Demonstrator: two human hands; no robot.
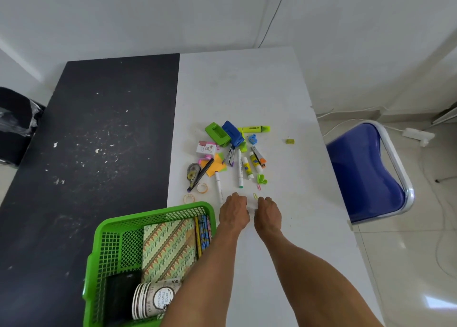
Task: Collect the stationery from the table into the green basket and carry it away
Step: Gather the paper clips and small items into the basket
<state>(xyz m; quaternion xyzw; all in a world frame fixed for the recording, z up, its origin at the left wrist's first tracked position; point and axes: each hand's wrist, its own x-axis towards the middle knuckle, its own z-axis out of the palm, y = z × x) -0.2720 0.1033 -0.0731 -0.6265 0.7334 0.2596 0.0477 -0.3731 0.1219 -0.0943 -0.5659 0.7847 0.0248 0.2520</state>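
**Asker:** What lies around your hands, and what is in the way?

**Describer:** Your left hand [233, 210] and right hand [268, 213] rest side by side on the white table [247, 92], backs up, fingers bent down toward the surface. The fingertips are hidden, so I cannot tell whether either hand holds anything. A green paper clip [255, 196] lies just beyond the gap between your hands. A white marker [218, 187] lies just left of your left hand's knuckles.

**Asker:** Where is the rest of the stationery?

**Describer:** It is scattered further out on the white table. At the far edge are a green hole punch [215, 132], a blue stapler [232, 132] and a yellow highlighter [256, 129]. Nearer you are orange sticky notes [215, 167], a black pen [201, 174], two glue sticks [247, 167] and two clear tape rolls [202, 187]. A small green sharpener [289, 141] sits well apart, to the right.

**Asker:** And the basket?

**Describer:** The green basket [99, 252] stands at your left forearm, straddling the seam between the white table and a scuffed black table [99, 129]. It holds a patterned notebook [168, 247], pencils [204, 232] and a stack of paper cups [153, 299].

**Asker:** The room?

**Describer:** White walls and a pale tiled floor. A blue chair [363, 173] stands at the table's right side, with a power strip [418, 134] on the floor behind it. A black bin [14, 126] is at far left.
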